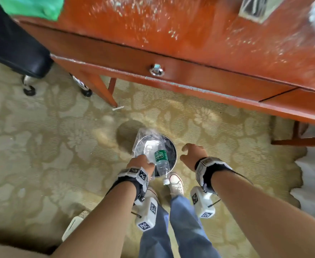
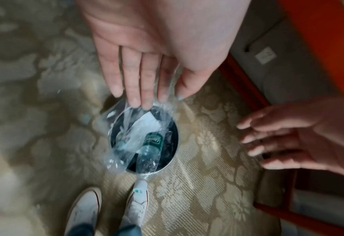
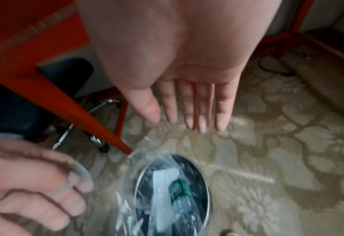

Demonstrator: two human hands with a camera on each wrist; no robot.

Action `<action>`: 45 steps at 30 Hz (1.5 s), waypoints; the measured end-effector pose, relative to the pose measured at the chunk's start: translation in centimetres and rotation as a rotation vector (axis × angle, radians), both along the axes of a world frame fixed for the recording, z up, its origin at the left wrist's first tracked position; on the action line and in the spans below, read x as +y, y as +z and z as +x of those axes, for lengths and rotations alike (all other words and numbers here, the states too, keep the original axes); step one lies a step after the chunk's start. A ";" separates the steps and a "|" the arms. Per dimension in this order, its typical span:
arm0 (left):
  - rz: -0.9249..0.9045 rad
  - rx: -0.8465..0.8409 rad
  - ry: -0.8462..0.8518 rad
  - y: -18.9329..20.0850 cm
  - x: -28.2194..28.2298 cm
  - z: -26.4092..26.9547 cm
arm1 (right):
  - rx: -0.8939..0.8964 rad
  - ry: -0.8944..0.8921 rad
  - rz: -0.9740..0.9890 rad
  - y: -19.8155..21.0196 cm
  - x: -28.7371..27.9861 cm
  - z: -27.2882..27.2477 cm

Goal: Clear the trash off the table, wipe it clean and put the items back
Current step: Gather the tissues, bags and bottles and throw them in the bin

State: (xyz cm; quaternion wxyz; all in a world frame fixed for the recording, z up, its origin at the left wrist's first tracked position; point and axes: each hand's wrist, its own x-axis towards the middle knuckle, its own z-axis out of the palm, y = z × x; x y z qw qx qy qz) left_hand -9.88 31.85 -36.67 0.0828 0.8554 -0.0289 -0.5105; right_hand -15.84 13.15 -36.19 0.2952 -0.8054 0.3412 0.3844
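A small round metal trash bin (image 1: 174, 146) stands on the patterned carpet in front of my shoes. In it lie a clear plastic bottle (image 1: 161, 162) with a green label, white paper (image 2: 147, 121) and a crumpled clear plastic bag (image 1: 143, 136) that spills over the far-left rim. The bottle's capped neck sticks out over the near rim. My left hand (image 1: 143, 162) hovers over the bin (image 2: 176, 143) with straight fingers (image 2: 134, 89), and the plastic film brushes them. My right hand (image 1: 187, 153) is spread and empty just right of the bin, its fingers (image 3: 200, 115) straight.
The red-brown wooden desk (image 1: 190, 75) with a ring-pull drawer spans the top, its surface speckled. A green cloth (image 1: 31, 6) lies at its left end above a black wheeled chair (image 1: 13, 43). A white scrap (image 1: 118, 108) lies by the desk leg.
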 end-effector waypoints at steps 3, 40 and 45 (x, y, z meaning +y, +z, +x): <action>-0.003 -0.075 -0.242 8.0 -3.1 2.0 | -0.074 0.052 -0.021 8.2 -2.6 1.3; -0.003 -0.712 -0.420 41.2 -41.2 20.3 | -0.454 0.359 -0.363 40.1 -41.3 19.9; -0.042 -0.635 -0.371 36.3 -43.3 24.0 | -0.447 0.300 -0.295 34.8 -42.4 22.2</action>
